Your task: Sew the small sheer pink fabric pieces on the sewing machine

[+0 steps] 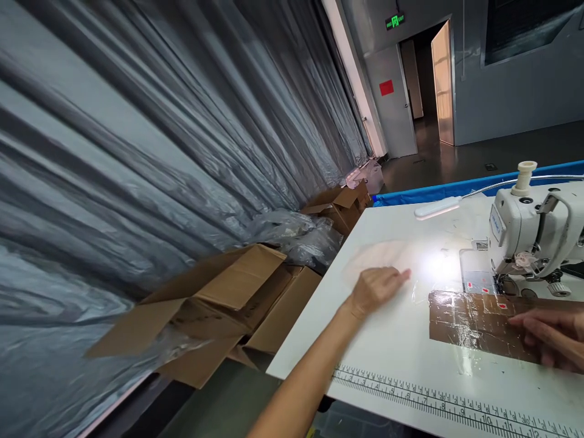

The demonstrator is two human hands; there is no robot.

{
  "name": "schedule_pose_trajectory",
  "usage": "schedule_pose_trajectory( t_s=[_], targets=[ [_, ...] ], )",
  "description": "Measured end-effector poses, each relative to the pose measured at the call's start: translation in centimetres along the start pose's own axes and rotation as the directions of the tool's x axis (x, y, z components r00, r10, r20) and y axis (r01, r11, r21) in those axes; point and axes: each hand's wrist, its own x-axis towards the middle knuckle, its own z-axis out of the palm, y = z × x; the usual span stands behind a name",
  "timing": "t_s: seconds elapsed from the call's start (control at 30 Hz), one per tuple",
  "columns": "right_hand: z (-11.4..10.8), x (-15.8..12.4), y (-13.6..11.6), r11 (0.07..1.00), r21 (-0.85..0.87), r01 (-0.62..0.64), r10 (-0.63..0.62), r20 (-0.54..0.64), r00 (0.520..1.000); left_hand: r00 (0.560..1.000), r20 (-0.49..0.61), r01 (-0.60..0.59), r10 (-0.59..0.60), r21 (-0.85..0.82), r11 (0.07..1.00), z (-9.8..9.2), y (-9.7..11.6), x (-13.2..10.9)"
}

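Over the left part of the white table, my left hand [376, 289] has its fingers curled closed. Just beyond it is a pale, thin, rounded piece [371, 254], smeared by motion, which seems to be in its fingers. My right hand [552, 334] lies at the right edge with its index finger stretched out over a brown, tape-covered cardboard strip [469, 322]. A small red mark on the strip shows ahead of that fingertip. The white sewing machine [520, 231] stands behind the strip, its needle area close to the strip's far edge.
A lamp [438, 208] on a bendable arm hangs over the white table [310, 347]. A printed ruler [410, 395] runs along the table's front edge. Open cardboard boxes [241, 286] and clear plastic bags [296, 234] lie left of it, beside a grey curtain [182, 121].
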Motion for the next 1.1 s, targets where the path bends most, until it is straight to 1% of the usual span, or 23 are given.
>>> schedule_pose_trajectory(
  t_s=[0.03,0.07,0.1,0.13,0.2,0.23,0.3,0.33,0.4,0.47,0.53,0.6,0.63,0.67,0.7,0.73,0.77,0.8,0.83,0.87,0.93,1.0,1.1],
  targets=[
    [0.9,-0.4,-0.9,0.989,0.118,-0.088,0.076,0.102,0.992,0.995,0.018,-0.098,0.098,-0.022,0.995,0.2,2.0,0.4],
    [1.9,-0.7,-1.9,0.962,0.226,-0.155,0.121,0.156,0.980,0.960,0.025,-0.277,0.277,-0.021,0.961,0.3,4.1,0.7],
    [2.7,-0.9,-2.7,0.924,0.326,-0.201,0.152,0.169,0.974,0.907,0.000,-0.421,0.421,-0.021,0.907,0.5,6.3,0.9],
    [3.4,-1.1,-3.3,0.884,0.404,-0.237,0.171,0.193,0.966,0.865,-0.043,-0.502,0.501,-0.027,0.864,0.6,8.5,1.2],
    [4.2,-1.0,-4.0,0.821,0.504,-0.266,0.179,0.215,0.960,0.825,-0.097,-0.564,0.557,-0.080,0.822,0.7,12.6,1.6],
    [4.4,-1.0,-4.1,0.821,0.511,-0.255,0.174,0.201,0.964,0.808,-0.136,-0.589,0.574,-0.143,0.795,0.6,14.2,1.8],
    [4.4,-1.0,-3.8,0.854,0.469,-0.228,0.173,0.157,0.972,0.810,-0.190,-0.586,0.554,-0.300,0.753,0.4,16.4,2.4],
    [4.4,-1.0,-3.6,0.869,0.447,-0.213,0.165,0.144,0.976,0.827,-0.200,-0.560,0.525,-0.376,0.739,0.3,16.8,2.9],
    [4.2,-1.4,-3.3,0.880,0.430,-0.202,0.134,0.183,0.974,0.873,-0.165,-0.478,0.460,-0.486,0.732,0.3,16.4,4.0],
    [3.9,-1.8,-3.3,0.876,0.430,-0.217,0.114,0.251,0.961,0.899,-0.085,-0.405,0.431,-0.541,0.738,0.7,14.8,5.2],
    [3.1,-2.1,-3.7,0.884,0.389,-0.259,0.145,0.299,0.943,0.878,0.017,-0.374,0.478,-0.600,0.707,1.5,12.8,5.9],
    [1.7,-1.9,-4.1,0.920,0.275,-0.279,0.194,0.298,0.935,0.866,0.062,-0.364,0.497,-0.603,0.710,2.4,11.3,6.0],
    [0.9,-1.6,-4.3,0.948,0.179,-0.263,0.212,0.260,0.942,0.868,0.064,-0.373,0.493,-0.572,0.731,2.8,10.9,5.9],
    [0.0,-1.3,-4.4,0.972,0.048,-0.229,0.217,0.181,0.959,0.874,0.061,-0.383,0.481,-0.523,0.762,3.2,10.8,5.7],
    [-0.8,-0.9,-4.5,0.976,-0.110,-0.186,0.190,0.021,0.982,0.884,0.050,-0.393,0.465,-0.462,0.795,3.5,10.8,5.5],
    [-1.6,-0.6,-4.5,0.950,-0.260,-0.172,0.137,-0.145,0.980,0.893,0.038,-0.399,0.449,-0.399,0.826,3.7,11.1,5.2],
    [-2.2,-0.3,-4.6,0.912,-0.367,-0.184,0.089,-0.261,0.961,0.900,0.024,-0.403,0.436,-0.340,0.850,3.9,11.4,5.0],
    [-2.6,-0.1,-4.6,0.876,-0.438,-0.205,0.051,-0.338,0.940,0.903,0.008,-0.410,0.430,-0.290,0.865,4.0,11.8,4.9],
    [-2.9,0.0,-4.6,0.854,-0.472,-0.221,0.035,-0.372,0.928,0.903,-0.009,-0.418,0.429,-0.250,0.874,4.0,12.1,4.8],
    [-3.0,-0.1,-4.5,0.849,-0.478,-0.223,0.036,-0.370,0.928,0.904,-0.028,-0.423,0.427,-0.221,0.879,4.0,12.4,4.8],
    [-3.1,-0.5,-4.4,0.876,-0.446,-0.182,0.038,-0.313,0.949,0.910,-0.058,-0.413,0.410,-0.208,0.887,3.9,12.6,4.8],
    [-3.0,-1.2,-4.2,0.905,-0.406,-0.128,0.022,-0.257,0.966,0.918,-0.056,-0.392,0.391,-0.269,0.880,3.8,12.6,4.9],
    [-3.1,-2.0,-3.9,0.914,-0.391,-0.113,0.016,-0.244,0.970,0.906,0.013,-0.384,0.423,-0.393,0.836,3.8,12.5,4.9]
  ],
)
